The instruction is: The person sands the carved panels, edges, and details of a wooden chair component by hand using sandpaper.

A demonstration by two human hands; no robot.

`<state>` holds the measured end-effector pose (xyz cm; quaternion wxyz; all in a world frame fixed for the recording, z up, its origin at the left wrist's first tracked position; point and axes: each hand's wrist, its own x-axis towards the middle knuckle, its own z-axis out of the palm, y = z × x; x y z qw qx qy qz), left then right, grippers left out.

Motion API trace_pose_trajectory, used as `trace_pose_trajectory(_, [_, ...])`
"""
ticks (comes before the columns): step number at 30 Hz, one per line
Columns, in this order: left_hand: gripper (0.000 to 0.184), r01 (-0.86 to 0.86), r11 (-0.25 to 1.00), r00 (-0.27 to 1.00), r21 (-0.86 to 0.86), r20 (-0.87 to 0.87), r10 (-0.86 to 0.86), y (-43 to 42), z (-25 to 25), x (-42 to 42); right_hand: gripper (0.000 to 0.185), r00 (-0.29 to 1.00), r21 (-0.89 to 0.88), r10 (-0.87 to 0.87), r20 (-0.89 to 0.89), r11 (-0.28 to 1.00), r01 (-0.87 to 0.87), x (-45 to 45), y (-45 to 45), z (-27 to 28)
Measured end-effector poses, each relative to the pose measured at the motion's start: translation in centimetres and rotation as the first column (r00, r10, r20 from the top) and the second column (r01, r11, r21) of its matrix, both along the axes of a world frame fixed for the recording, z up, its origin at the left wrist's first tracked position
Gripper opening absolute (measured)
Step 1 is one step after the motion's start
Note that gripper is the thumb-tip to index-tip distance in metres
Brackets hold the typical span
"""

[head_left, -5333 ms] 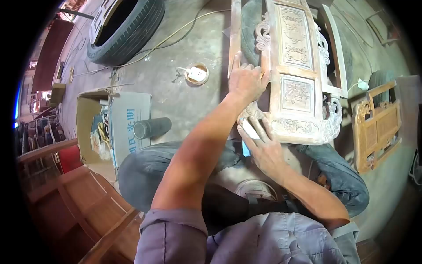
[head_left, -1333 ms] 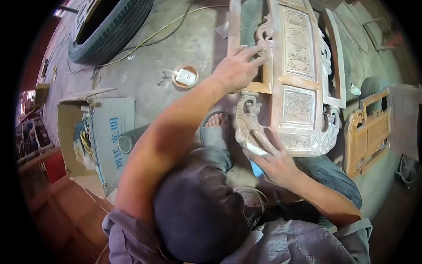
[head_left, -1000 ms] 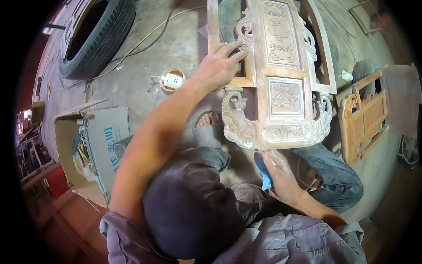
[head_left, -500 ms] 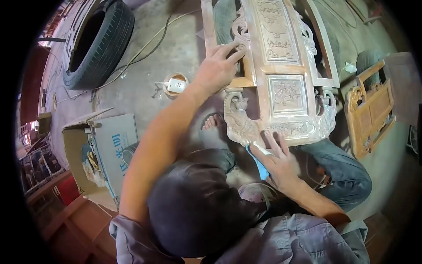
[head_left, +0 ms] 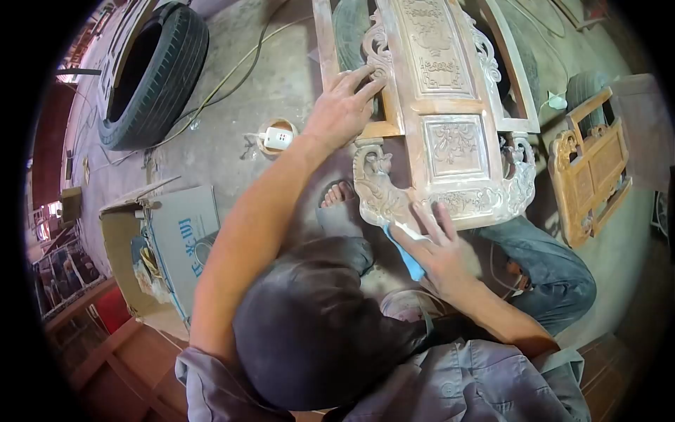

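Note:
A carved wooden furniture panel (head_left: 453, 148), dusted white in places and shaped like a chair back, lies in front of me. My left hand (head_left: 344, 109) rests across its left rail, fingers stretched out and apart, tips on the scroll carving (head_left: 377, 53). At the lower edge, my right hand (head_left: 443, 257) presses a folded blue-and-white sheet (head_left: 406, 254) against the wood, left of centre; it may be sandpaper. Some fingers of that hand extend over the carved bottom border (head_left: 467, 202). The thumb of my left hand is hidden.
A tyre (head_left: 158, 77) stands at upper left, with cables on the floor beside it. Left of my arm are a power socket block (head_left: 276, 138) and an open cardboard box (head_left: 179, 232). Another wooden panel (head_left: 594, 179) leans at right. My knee lies below the work.
The view has shifted slightly, so most things sit a little further left. My right hand and the blue-and-white sheet stay at the panel's lower edge; my left hand stays on the rail.

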<state>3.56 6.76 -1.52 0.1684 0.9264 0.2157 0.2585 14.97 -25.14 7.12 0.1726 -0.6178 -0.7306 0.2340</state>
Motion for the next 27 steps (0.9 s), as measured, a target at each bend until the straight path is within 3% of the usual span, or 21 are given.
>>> trace_pose_trajectory(2, [0.05, -0.007, 1.0, 1.0, -0.003, 0.003, 0.007, 0.5, 0.1, 0.0, 0.094, 0.999, 0.055, -0.004, 0.043, 0.998, 0.001, 0.0, -0.5, -0.2])
trace_pose_trajectory(6, [0.05, 0.017, 0.999, 1.0, -0.033, 0.012, -0.016, 0.3, 0.0, 0.1, 0.096, 0.998, -0.021, 0.042, -0.046, 0.999, -0.043, -1.3, 2.8, 0.5])
trace_pose_trajectory(9, [0.049, 0.009, 1.0, 1.0, -0.03, 0.005, -0.009, 0.5, 0.1, 0.0, 0.098, 0.994, -0.016, -0.071, 0.083, 0.997, 0.073, -1.9, -0.1, 0.8])
trace_pose_trajectory(10, [0.048, 0.003, 0.999, 1.0, -0.036, 0.001, -0.003, 0.5, 0.3, -0.1, 0.094, 0.98, 0.104, -0.144, 0.135, 0.986, 0.13, -2.3, -0.5, 0.2])
trace_pose_trajectory(13, [0.051, -0.001, 1.0, 1.0, -0.003, -0.004, 0.001, 0.6, -0.3, -0.1, 0.085, 0.976, 0.053, -0.213, 0.035, 0.976, 0.211, -2.2, 0.1, -0.3])
trace_pose_trajectory(17, [0.052, -0.004, 1.0, 1.0, -0.005, -0.011, 0.004, 0.6, -0.2, 0.0, 0.082, 0.961, 0.086, -0.224, 0.164, 0.973, 0.212, -3.2, -1.5, -0.1])
trace_pose_trajectory(22, [0.055, 0.005, 0.998, 0.999, 0.068, 0.047, -0.008, 0.7, -0.4, 0.1, 0.082, 0.974, -0.009, -0.204, 0.102, 0.979, 0.206, -1.9, 1.6, 0.1])
trace_pose_trajectory(25, [0.047, 0.005, 0.998, 1.0, -0.07, 0.016, -0.004, 0.3, 0.1, -0.1, 0.085, 0.966, 0.04, -0.226, 0.123, 0.974, 0.223, -2.8, -1.2, -0.4])
trace_pose_trajectory(27, [0.048, -0.016, 0.998, 1.0, -0.058, -0.019, 0.015, 0.4, 0.6, 0.0, 0.084, 0.97, 0.091, -0.213, 0.121, 0.975, 0.203, -2.2, -0.5, -0.8])
